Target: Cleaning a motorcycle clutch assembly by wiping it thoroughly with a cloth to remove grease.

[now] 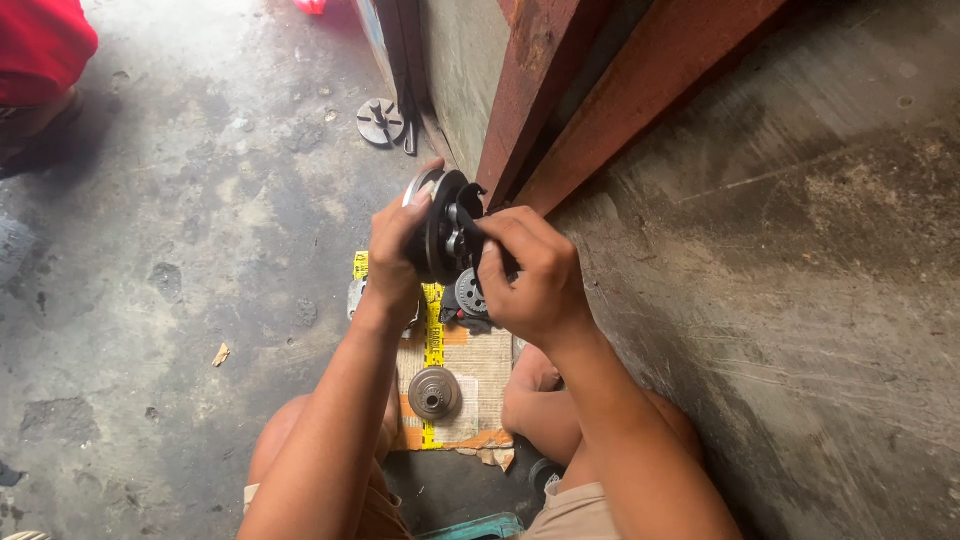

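Left hand: your left hand (395,262) clamped the dark round metal pulley assembly (442,232) by its rim, steadying it above the cardboard.
Right hand: your right hand (532,272) pinched closed on its hub, fingers working the centre.
Cardboard: a grey metal disc (434,392) lay near the middle of the torn cardboard sheet (485,370), kept off the gritty floor.

A stained, pitted grey concrete floor (180,250) meets a rough grey concrete wall (800,250), with rusty red-brown steel beams (560,90) leaning between them in daylight.
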